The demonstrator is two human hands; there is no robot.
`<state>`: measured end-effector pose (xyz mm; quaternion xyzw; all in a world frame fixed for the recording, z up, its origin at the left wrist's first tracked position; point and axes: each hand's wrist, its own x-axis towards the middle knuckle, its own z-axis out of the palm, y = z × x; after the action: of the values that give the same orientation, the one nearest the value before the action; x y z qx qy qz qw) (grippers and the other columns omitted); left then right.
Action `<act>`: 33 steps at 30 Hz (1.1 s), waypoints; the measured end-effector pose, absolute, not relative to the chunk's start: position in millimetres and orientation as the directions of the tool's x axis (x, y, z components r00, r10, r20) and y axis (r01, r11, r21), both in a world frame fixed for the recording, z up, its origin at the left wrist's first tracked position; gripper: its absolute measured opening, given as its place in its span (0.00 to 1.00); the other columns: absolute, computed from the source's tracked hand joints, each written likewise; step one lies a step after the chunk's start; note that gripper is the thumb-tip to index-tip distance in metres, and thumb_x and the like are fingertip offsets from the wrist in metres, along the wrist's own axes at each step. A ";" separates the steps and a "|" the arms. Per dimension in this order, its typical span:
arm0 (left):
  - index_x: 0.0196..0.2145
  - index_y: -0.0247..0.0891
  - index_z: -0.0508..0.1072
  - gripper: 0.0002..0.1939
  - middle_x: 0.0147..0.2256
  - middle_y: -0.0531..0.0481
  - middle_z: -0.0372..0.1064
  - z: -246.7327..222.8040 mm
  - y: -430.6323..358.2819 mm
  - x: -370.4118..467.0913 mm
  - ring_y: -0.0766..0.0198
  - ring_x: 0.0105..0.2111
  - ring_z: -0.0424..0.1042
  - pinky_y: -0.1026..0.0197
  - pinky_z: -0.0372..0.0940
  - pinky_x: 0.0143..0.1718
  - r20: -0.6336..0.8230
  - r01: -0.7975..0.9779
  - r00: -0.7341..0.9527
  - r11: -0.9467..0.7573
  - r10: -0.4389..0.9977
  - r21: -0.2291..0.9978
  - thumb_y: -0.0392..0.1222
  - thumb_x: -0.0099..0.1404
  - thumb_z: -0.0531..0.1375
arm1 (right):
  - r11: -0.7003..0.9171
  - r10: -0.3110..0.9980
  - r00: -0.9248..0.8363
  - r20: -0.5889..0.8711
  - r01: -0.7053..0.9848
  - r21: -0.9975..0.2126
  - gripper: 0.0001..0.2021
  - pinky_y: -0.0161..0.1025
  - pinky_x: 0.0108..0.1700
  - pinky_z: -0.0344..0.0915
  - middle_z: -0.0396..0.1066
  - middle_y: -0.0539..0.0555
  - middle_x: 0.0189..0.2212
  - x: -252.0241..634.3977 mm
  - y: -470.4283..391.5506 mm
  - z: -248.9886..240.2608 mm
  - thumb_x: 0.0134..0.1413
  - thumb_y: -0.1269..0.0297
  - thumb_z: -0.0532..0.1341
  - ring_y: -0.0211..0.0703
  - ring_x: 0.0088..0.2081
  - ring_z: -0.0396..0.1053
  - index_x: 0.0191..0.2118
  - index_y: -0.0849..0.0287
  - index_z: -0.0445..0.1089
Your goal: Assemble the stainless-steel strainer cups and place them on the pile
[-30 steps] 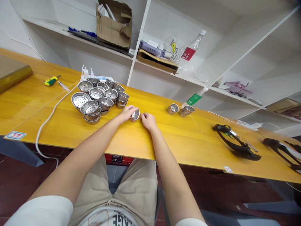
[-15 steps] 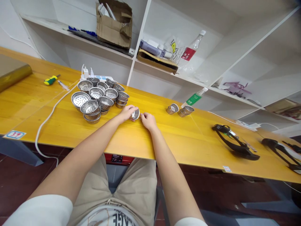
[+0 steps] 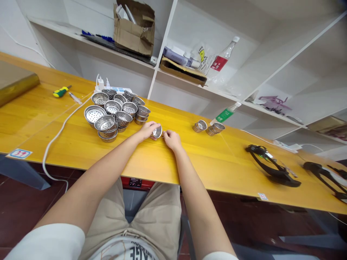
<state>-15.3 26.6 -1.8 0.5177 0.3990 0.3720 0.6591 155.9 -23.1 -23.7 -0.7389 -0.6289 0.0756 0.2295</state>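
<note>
My left hand is closed round the left side of a small perforated metal cup, tilted with its opening to the right. Just right of that cup, my right hand has its fingers pinched together; whatever they hold is too small to name. Several more perforated metal cups, some stacked, stand to the left of my hands. Farther right, towards the back, are one cup group and a tilted stack.
A screwdriver, white cable and power strip lie on the left of the yellow table. A green-labelled bottle is behind the right cups. Black headsets lie at right. Shelves rise behind.
The whole view has shifted slightly, with objects appearing a little to the right. My hands keep nearly the same pose around the cup.
</note>
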 end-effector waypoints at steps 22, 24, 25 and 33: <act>0.37 0.38 0.73 0.08 0.30 0.52 0.71 -1.4 25.6 -15.4 0.62 0.28 0.74 0.59 0.74 0.26 -0.139 -0.076 0.414 0.187 0.899 0.980 0.46 0.68 0.63 | -0.092 0.964 0.194 0.182 0.883 -0.460 0.18 0.39 0.34 0.50 0.74 0.54 0.28 155.5 -23.4 -24.2 0.68 0.55 0.55 0.44 0.31 0.64 0.29 0.56 0.70; 0.37 0.38 0.73 0.10 0.30 0.52 0.71 -3.6 27.4 -15.3 0.61 0.28 0.74 0.59 0.74 0.27 -0.131 -0.081 0.417 0.180 0.899 0.980 0.47 0.66 0.65 | -0.080 0.960 0.199 0.200 0.872 -0.484 0.18 0.39 0.34 0.49 0.72 0.53 0.26 156.4 -22.2 -25.0 0.68 0.54 0.54 0.43 0.30 0.62 0.27 0.55 0.67; 0.37 0.38 0.74 0.12 0.30 0.52 0.71 -5.1 28.6 -15.4 0.61 0.28 0.74 0.58 0.74 0.27 -0.126 -0.084 0.418 0.176 0.900 0.981 0.49 0.65 0.66 | -0.074 0.954 0.209 0.213 0.857 -0.510 0.20 0.39 0.33 0.50 0.70 0.53 0.25 157.3 -21.1 -25.6 0.68 0.53 0.53 0.43 0.30 0.61 0.26 0.55 0.66; 0.32 0.37 0.76 0.18 0.31 0.50 0.74 -20.9 39.8 -9.9 0.61 0.33 0.73 0.61 0.70 0.37 0.018 -0.135 0.304 0.024 0.952 0.991 0.57 0.60 0.66 | -0.114 0.865 0.445 0.233 0.627 -0.771 0.31 0.39 0.28 0.50 0.54 0.48 0.18 160.8 -12.7 -30.7 0.70 0.37 0.43 0.40 0.23 0.54 0.21 0.52 0.54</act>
<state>-9.9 39.8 -20.9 0.5347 0.3822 0.4493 0.6051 160.8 -12.7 -30.7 -0.7335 -0.5084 0.1385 0.4293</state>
